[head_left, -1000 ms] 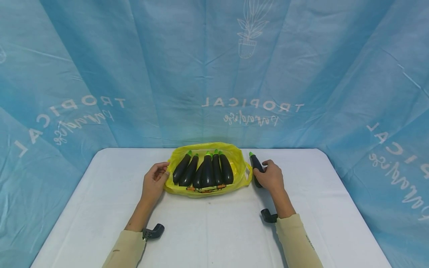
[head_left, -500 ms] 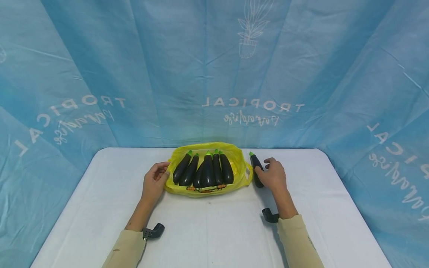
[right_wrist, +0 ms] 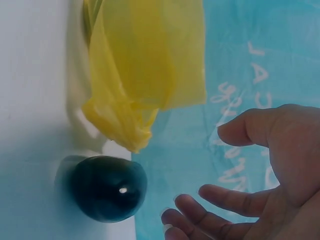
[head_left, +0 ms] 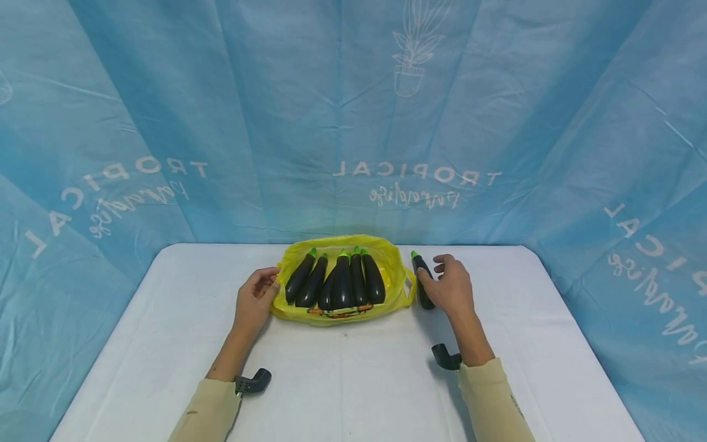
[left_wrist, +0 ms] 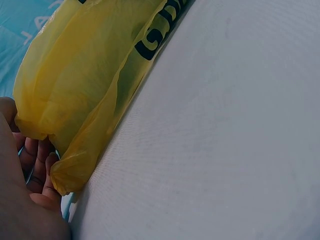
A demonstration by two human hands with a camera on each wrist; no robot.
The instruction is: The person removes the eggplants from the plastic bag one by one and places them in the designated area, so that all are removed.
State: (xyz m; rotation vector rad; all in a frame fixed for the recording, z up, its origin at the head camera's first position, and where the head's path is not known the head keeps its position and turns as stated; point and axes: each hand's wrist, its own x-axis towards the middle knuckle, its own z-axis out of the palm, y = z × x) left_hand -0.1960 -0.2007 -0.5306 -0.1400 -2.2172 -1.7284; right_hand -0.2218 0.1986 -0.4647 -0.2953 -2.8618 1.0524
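Observation:
A yellow plastic bag (head_left: 394, 294) lies spread open on the table, with several dark eggplants (head_left: 343, 282) side by side in it, green stem ends toward the back. At the bag's left edge, my left hand (head_left: 255, 298) holds its rim with curved fingers. The left wrist view shows those fingers (left_wrist: 37, 162) against the gathered yellow corner. One single eggplant (head_left: 423, 270) rests on the cloth just right of the bag. Over its right side is my right hand (head_left: 452, 287), thumb and fingers spread apart. In the right wrist view, that eggplant's rounded end (right_wrist: 107, 190) sits apart from the fingers.
The white-covered table (head_left: 353, 380) runs back to a blue printed curtain (head_left: 309, 123), which also encloses both sides. A bag handle loop (head_left: 410, 287) reaches close to the lone eggplant. Dark wrist cameras (head_left: 253, 382) sit on both forearms.
My right hand has drawn back slightly to the right and its fingers have come off the lone eggplant, which stays in place. The left hand and bag have not moved.

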